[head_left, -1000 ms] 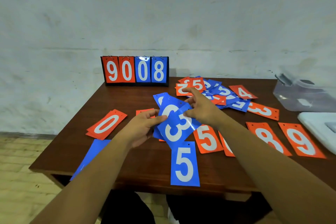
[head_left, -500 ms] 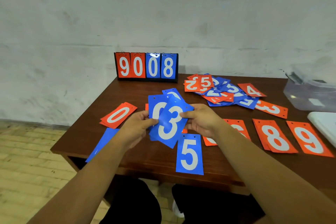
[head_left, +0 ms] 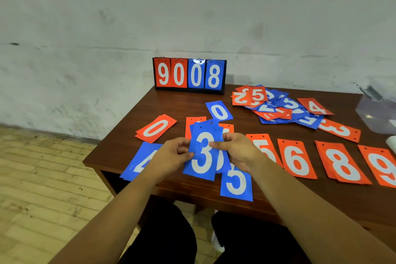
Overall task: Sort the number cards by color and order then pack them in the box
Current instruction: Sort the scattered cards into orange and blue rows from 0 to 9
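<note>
Over the counter (head_left: 184,105), both hands hold a blue stack (head_left: 202,156) topped by a 3.
Beyond the fingers (head_left: 216,146) and to their right lies the mixed card pile (head_left: 278,107); far right stands the clear box (head_left: 377,113). The left hand (head_left: 171,156) and right hand (head_left: 237,152) pinch the stack's opposite edges. A blue 5 card (head_left: 236,182) lies just below the right fingers, and a blue 4 card (head_left: 141,161) lies left of the left fingers.
</note>
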Demonstrator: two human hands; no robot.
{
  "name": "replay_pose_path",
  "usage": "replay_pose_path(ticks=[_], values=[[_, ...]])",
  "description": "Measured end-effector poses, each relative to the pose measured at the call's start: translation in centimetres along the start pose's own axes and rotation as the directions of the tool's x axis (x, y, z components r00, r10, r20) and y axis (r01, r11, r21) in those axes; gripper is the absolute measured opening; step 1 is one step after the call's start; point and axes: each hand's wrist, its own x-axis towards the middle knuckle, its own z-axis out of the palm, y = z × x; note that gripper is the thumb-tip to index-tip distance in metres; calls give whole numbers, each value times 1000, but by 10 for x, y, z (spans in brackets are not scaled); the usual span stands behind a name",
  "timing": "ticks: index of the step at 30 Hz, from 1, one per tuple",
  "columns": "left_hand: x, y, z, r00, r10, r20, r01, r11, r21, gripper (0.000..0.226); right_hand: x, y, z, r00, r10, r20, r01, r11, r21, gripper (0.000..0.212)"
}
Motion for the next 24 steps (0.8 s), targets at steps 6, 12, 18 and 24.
replay_pose_path(ticks=[6, 12, 18, 24], values=[[-7, -30, -16, 980, -122, -160, 119, 993, -23, 22, 6, 2, -6, 955, -126, -267, 122, 992, -34, 19], [-19, -42, -10, 984, -66, -166, 111, 954, 279, 41, 6, 4, -11, 920, -176, -350, 139, 982, -128, 19], [-17, -33, 3, 983, 10, -185, 61, 925, 374, 43, 5, 12, -6, 914, -190, -358, 151, 979, -135, 22], [-10, -44, -59, 941, -67, -333, 118, 984, 136, 24, 8, 11, 0, 912, -194, -361, 154, 978, -138, 23]])
